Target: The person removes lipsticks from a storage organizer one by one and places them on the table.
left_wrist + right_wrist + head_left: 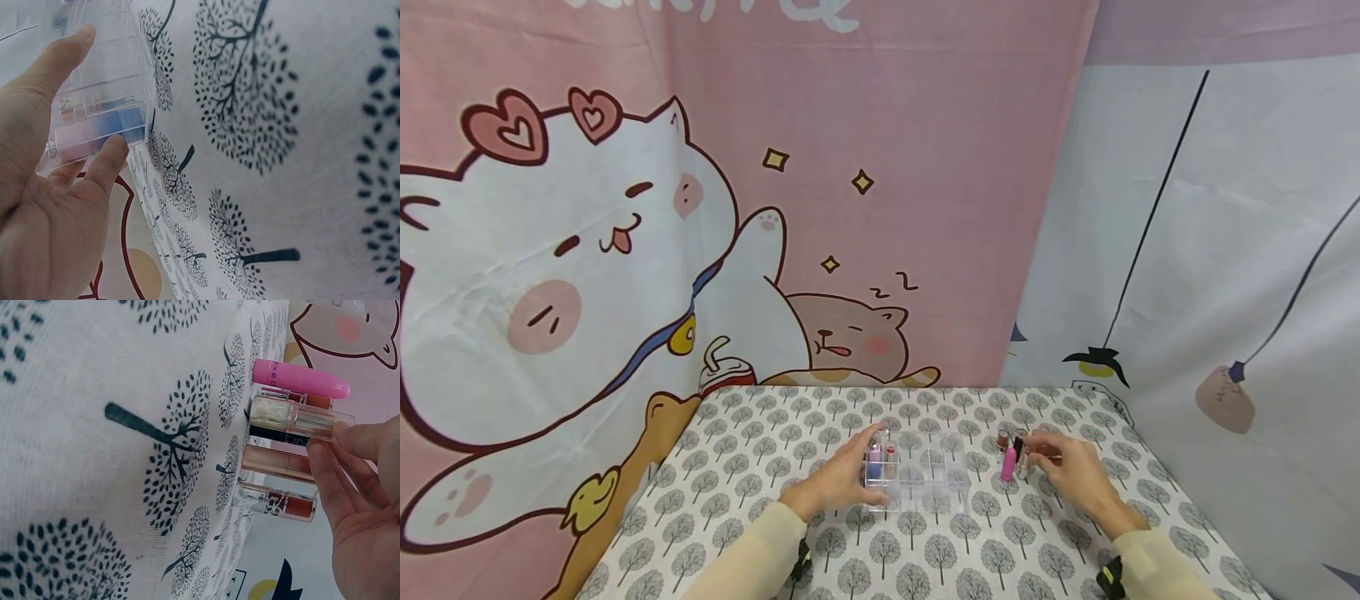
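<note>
My left hand (838, 477) grips the left end of a clear divided organizer (964, 483), thumb on the near side and fingers on the far side. A pink-and-blue tube (94, 132) and a small tube with a red top (891, 458) stand in its left compartments. To the organizer's right, my right hand (1081, 477) pinches the top of a clear-capped lipstick (294, 417) between thumb and fingers. Around it stand a bright pink tube (300, 379), a rose-gold lipstick (275, 462) and a clear tube with reddish-brown contents (278, 501). A black tube (1018, 444) is partly hidden.
A cloth with printed trees (760, 467) covers the table. Behind the far edge hangs a pink curtain (962, 208) with cartoon cats, and a pale curtain (1262, 250) runs along the right side.
</note>
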Available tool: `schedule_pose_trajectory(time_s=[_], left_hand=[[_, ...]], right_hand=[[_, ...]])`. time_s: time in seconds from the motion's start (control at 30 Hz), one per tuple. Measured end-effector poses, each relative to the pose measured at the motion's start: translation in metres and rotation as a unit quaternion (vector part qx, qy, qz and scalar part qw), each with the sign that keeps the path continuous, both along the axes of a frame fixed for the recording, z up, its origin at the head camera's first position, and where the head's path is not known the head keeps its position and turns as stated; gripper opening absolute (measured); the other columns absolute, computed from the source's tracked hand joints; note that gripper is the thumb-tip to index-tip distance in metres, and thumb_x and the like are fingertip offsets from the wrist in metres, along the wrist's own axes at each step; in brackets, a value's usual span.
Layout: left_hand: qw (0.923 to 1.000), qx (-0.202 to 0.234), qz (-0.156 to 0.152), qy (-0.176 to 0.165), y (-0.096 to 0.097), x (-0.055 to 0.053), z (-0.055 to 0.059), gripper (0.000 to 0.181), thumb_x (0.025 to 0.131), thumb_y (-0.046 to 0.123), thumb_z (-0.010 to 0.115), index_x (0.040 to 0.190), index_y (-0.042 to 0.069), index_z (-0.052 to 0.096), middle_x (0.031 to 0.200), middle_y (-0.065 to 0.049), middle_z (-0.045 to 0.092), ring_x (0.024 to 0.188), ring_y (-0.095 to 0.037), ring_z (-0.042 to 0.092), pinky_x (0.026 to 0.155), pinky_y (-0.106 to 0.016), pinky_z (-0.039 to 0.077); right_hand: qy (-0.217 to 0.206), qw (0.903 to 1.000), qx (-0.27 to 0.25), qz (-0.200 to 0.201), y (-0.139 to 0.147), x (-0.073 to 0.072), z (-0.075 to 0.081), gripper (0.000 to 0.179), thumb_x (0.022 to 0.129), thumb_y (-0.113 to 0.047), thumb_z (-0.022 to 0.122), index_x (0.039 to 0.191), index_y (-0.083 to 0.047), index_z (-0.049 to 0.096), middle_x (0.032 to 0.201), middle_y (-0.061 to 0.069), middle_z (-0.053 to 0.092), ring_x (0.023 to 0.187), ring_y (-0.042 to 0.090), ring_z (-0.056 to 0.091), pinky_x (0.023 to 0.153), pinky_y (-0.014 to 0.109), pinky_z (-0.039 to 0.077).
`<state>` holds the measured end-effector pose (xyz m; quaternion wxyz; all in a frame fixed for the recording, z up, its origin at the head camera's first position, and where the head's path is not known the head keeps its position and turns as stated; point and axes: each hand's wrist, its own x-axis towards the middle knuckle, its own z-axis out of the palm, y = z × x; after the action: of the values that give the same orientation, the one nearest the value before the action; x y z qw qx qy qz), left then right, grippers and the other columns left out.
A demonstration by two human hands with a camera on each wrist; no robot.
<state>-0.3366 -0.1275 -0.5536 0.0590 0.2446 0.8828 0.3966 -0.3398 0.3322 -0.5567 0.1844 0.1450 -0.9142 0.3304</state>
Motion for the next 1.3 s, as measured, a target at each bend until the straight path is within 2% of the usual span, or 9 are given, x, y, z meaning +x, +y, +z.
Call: schedule_pose_trajectory(time_s=[0.5, 0.73, 0.97, 1.13, 1.3], left_hand=[[0.9998, -0.014, 0.004, 0.010, -0.0001, -0.0009, -0.0008, 0.135, 0.086, 0.031, 0.107, 0.187, 0.036, 0.017, 0.173, -0.020, 0.051, 0.132, -0.032, 0.073, 0.121, -0.054, 0.064], [0.9998, -0.013, 0.004, 0.015, 0.0003, 0.0002, 0.0008, 0.135, 0.086, 0.029, 0.107, 0.187, 0.035, 0.018, 0.170, -0.020, 0.054, 0.131, -0.034, 0.074, 0.120, -0.055, 0.065], [0.9999, -0.004, -0.004, 0.011, -0.0002, 0.0014, 0.0011, 0.134, 0.086, 0.029, 0.107, 0.187, 0.033, 0.018, 0.167, -0.022, 0.055, 0.128, -0.034, 0.075, 0.115, -0.049, 0.068], [0.9999, -0.006, -0.001, 0.012, 0.0001, 0.0009, 0.0012, 0.135, 0.085, 0.029, 0.107, 0.187, 0.034, 0.019, 0.169, -0.020, 0.054, 0.129, -0.033, 0.074, 0.116, -0.049, 0.068], [0.9998, -0.007, 0.002, 0.019, 0.0009, 0.0018, 0.0019, 0.135, 0.084, 0.030, 0.108, 0.186, 0.032, 0.020, 0.169, -0.022, 0.054, 0.131, -0.035, 0.073, 0.118, -0.056, 0.066]], right_hand=[[-0.007, 1.0000, -0.003, 0.001, -0.0002, -0.0002, -0.0016, 0.037, 0.100, 0.006, 0.086, 0.135, -0.002, 0.084, 0.122, 0.020, 0.088, 0.104, 0.036, 0.089, 0.089, 0.037, 0.076], [-0.009, 1.0000, 0.002, 0.001, 0.0005, 0.0000, -0.0021, 0.036, 0.100, 0.005, 0.086, 0.135, -0.004, 0.084, 0.143, 0.028, 0.080, 0.106, 0.035, 0.088, 0.090, 0.036, 0.076], [-0.003, 1.0000, -0.003, 0.003, -0.0014, 0.0005, -0.0015, 0.038, 0.098, 0.009, 0.086, 0.135, -0.001, 0.083, 0.121, 0.018, 0.088, 0.104, 0.031, 0.087, 0.090, 0.034, 0.075], [0.010, 0.9999, -0.002, 0.010, -0.0014, 0.0013, -0.0006, 0.038, 0.097, 0.010, 0.087, 0.132, -0.001, 0.083, 0.122, 0.017, 0.087, 0.104, 0.031, 0.087, 0.089, 0.030, 0.075], [0.029, 0.9996, 0.001, 0.009, -0.0013, 0.0034, 0.0013, 0.038, 0.095, 0.012, 0.086, 0.131, -0.002, 0.084, 0.124, 0.017, 0.085, 0.103, 0.032, 0.085, 0.090, 0.038, 0.076]])
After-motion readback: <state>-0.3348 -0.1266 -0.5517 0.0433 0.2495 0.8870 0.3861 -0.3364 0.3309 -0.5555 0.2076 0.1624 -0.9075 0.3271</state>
